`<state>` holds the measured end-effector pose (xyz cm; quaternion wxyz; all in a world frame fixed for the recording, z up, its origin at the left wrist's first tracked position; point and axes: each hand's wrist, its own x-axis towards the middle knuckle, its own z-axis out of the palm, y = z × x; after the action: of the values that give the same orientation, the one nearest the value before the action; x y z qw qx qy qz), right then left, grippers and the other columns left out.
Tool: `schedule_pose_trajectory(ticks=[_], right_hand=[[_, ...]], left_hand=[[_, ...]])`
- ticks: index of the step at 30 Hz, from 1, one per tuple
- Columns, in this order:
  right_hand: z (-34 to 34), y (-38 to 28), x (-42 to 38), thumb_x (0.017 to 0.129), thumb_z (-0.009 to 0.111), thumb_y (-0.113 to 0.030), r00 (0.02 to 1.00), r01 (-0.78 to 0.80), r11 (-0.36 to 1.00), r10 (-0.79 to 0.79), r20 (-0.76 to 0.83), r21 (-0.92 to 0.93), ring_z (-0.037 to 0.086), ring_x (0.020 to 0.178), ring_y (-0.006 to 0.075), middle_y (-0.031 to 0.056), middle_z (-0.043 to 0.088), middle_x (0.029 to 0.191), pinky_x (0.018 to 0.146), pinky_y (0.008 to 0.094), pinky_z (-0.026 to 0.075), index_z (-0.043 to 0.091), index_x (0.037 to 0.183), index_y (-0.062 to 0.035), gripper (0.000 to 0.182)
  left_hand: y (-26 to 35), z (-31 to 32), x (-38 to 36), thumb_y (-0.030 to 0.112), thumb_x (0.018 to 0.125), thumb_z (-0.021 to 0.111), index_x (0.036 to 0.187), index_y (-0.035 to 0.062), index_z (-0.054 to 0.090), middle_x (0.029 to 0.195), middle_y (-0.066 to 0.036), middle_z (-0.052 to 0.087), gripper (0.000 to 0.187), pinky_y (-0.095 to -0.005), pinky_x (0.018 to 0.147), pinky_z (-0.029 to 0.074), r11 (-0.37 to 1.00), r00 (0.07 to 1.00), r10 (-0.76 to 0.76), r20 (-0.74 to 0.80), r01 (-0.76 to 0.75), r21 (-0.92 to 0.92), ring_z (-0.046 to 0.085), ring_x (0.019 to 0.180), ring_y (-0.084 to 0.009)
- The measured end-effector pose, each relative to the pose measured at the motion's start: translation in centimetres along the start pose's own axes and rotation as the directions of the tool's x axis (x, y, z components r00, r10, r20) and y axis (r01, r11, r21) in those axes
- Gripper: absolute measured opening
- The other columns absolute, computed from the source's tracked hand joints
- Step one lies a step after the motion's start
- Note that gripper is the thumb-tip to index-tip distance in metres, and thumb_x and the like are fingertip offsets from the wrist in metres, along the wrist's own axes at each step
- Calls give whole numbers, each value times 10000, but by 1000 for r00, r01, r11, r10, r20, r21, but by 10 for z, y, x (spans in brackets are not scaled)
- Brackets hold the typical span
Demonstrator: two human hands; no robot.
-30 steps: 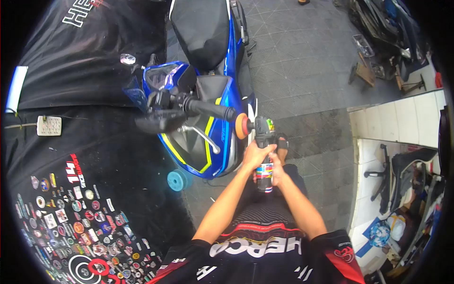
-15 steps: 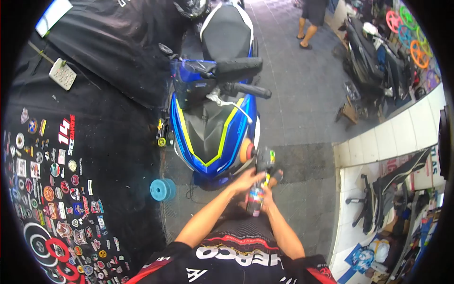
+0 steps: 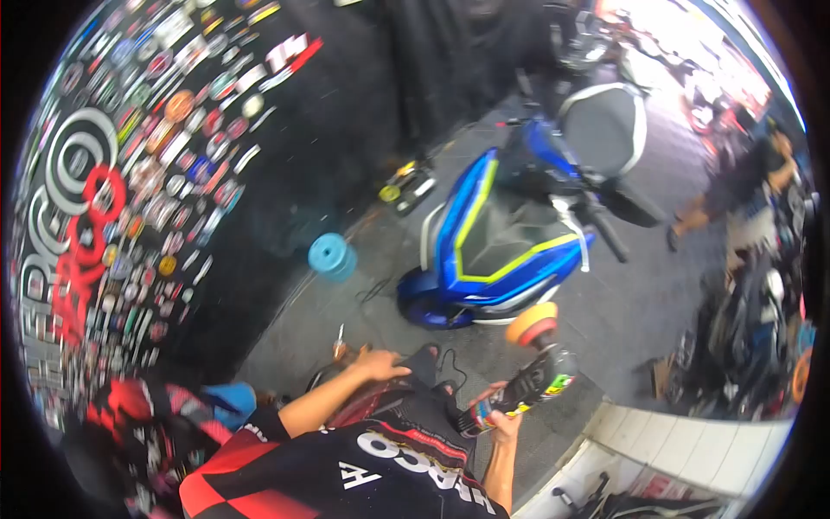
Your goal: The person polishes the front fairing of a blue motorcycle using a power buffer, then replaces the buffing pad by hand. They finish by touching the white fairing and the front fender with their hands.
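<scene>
A cordless polisher [image 3: 540, 379] with an orange-and-yellow foam pad [image 3: 531, 323] is in my right hand [image 3: 500, 417], whose fingers wrap around its lower end. The pad points up, close to the lower front of a blue scooter [image 3: 448, 259] with yellow-green trim. My left hand [image 3: 380, 364] is off the polisher, fingers stretched out to the right, over my lap. A thin dark cord [image 3: 456, 368] lies on the floor between my hands.
A turquoise spool-like stack [image 3: 332, 257] stands by the sticker-covered black wall [image 3: 164, 173]. A black-and-yellow item [image 3: 406, 186] lies behind it. Red-and-black patterned fabric [image 3: 143, 415] is at lower left. Another person [image 3: 735, 186] stands at right, near a white tiled ledge [image 3: 683, 441].
The view has swung left, so the scooter appears farther right and tilted. My left hand has let go of the polisher and moved left; my right hand still holds it.
</scene>
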<state>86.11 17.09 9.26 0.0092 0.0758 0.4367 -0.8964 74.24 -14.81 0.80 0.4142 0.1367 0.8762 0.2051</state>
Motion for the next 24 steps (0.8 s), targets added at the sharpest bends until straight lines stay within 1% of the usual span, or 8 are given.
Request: schedule_pose_trajectory(ticks=[1, 7, 9, 13, 17, 19, 20, 24], right_hand=[[2, -2, -9, 717, 839, -216, 994, 1, 998, -8, -111, -57, 704, 830, 336, 184, 666, 958, 779, 471, 585, 497, 1229, 3, 654], [62, -58, 5, 697, 855, -134, 949, 289, 954, -273, 160, -82, 649, 997, 345, 185, 608, 1064, 870, 538, 551, 464, 1213, -36, 655], [100, -86, 16, 656, 885, -258, 906, 408, 912, -398, 145, -47, 666, 898, 355, 174, 617, 970, 862, 525, 560, 473, 1184, -36, 706], [140, -107, 38, 592, 864, -293, 860, 504, 864, -501, 102, -4, 653, 779, 341, 145, 560, 920, 817, 519, 569, 452, 1151, -2, 753], [187, -80, 68, 596, 853, -306, 853, 516, 856, -510, 106, -34, 657, 784, 351, 159, 558, 899, 792, 506, 569, 442, 1128, 2, 740], [210, -56, 82, 597, 853, -281, 866, 499, 857, -500, 26, -127, 659, 814, 362, 166, 566, 913, 806, 507, 562, 446, 1123, -5, 721], [226, -45, 90, 597, 854, -279, 865, 490, 854, -501, -24, -177, 659, 819, 363, 169, 570, 917, 807, 505, 560, 449, 1123, -8, 717], [286, 18, 123, 634, 860, -127, 832, 383, 888, -451, -323, -254, 641, 962, 329, 168, 604, 1030, 887, 490, 539, 480, 1233, -1, 720]], left_hand=[[-21, 0, -21, 702, 908, 501, 1235, 2, 647, 1181, -243, 679, 786, -442, 933, 515, 961, 977, -209, 53, 195, 194, 659, 1120, -357], [-183, 91, -70, 629, 955, 496, 1242, 59, 658, 916, -157, 721, 658, -427, 737, 510, 892, 962, -271, -28, 241, -382, 639, 731, -255], [-181, 90, -78, 624, 970, 458, 1141, 3, 692, 901, -174, 701, 685, -440, 620, 507, 735, 829, -530, 179, 554, -391, 642, 678, -277], [-251, 130, -49, 539, 987, 489, 1157, -12, 657, 866, -137, 698, 600, -413, 533, 492, 633, 931, -360, 52, 285, -719, 645, 680, -254], [-331, 75, -15, 397, 935, 601, 1197, 24, 647, 1010, -140, 703, 458, -385, 806, 506, 996, 995, 46, 90, -39, -83, 659, 907, -281], [-348, 35, -3, 497, 975, 519, 1144, -12, 663, 904, -133, 713, 555, -370, 557, 524, 893, 939, -236, 251, 311, -325, 673, 709, -282], [-358, 6, 13, 514, 966, 523, 1178, -16, 661, 1007, -171, 735, 587, -416, 707, 569, 864, 879, -347, 327, 435, -253, 712, 854, -333], [-377, -158, 37, 506, 948, 558, 1212, -11, 663, 1143, -211, 707, 590, -476, 927, 518, 958, 960, -266, 90, 273, -81, 676, 1079, -362]])
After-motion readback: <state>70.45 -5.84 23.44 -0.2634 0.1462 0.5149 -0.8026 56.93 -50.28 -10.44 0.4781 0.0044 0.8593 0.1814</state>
